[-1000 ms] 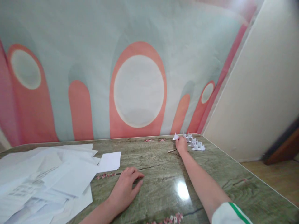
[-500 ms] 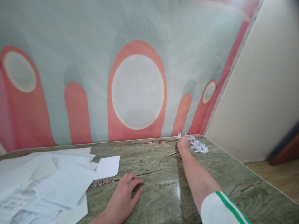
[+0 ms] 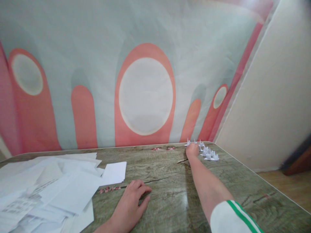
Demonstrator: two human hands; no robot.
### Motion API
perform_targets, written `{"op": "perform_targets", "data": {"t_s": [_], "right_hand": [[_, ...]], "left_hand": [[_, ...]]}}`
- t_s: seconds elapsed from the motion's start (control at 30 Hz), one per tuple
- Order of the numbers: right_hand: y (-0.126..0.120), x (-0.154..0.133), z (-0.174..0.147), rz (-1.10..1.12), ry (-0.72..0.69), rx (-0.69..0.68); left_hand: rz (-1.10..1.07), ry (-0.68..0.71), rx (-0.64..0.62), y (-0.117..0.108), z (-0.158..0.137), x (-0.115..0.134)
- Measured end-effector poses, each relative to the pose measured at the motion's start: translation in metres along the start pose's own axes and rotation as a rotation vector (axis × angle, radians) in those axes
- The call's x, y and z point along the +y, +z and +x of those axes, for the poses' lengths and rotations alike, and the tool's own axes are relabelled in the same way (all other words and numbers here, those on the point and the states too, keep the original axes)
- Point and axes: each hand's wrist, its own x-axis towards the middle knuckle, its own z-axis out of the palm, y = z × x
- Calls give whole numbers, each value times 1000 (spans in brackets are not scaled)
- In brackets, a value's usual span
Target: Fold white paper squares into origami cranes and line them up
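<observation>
At the far right of the table, my right hand (image 3: pixel 192 150) reaches in among several small folded white paper cranes (image 3: pixel 209 152). Its fingers are hidden behind the back of the hand, so I cannot see whether they hold anything. One paper crane (image 3: pixel 188 142) shows just beyond that hand, near the table's back edge. My left hand (image 3: pixel 134 201) lies on the table in the lower middle, open, with thumb and fingers apart and nothing in it. Beyond it, to the left, is a small stack of white square paper sheets (image 3: pixel 114 173).
A large loose heap of white paper (image 3: pixel 70 191), some of it printed, covers the left side of the wood-patterned table (image 3: pixel 165 181). A backdrop with pink arch shapes (image 3: pixel 145 139) stands right behind the table. To the right is a plain wall (image 3: pixel 274 106).
The whole view has shifted slightly, so everything appears a little farther right. Both hands stay in nearly the same places on the table.
</observation>
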Motion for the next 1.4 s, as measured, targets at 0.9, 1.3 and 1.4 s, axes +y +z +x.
{"op": "perform_targets", "data": {"t_s": [0.9,1.3,1.4], "right_hand": [[-73,-15,-284,134,-1222,-280],[-77,-10,-275,419,-1303,-451],[-78,-11,-276,418,-1302,-468]], "left_hand": [[-25,-84,154,1,-2,-14],[394,-285,92,-59,-7,-84],[467,-289,48,-51,-9,-84]]}}
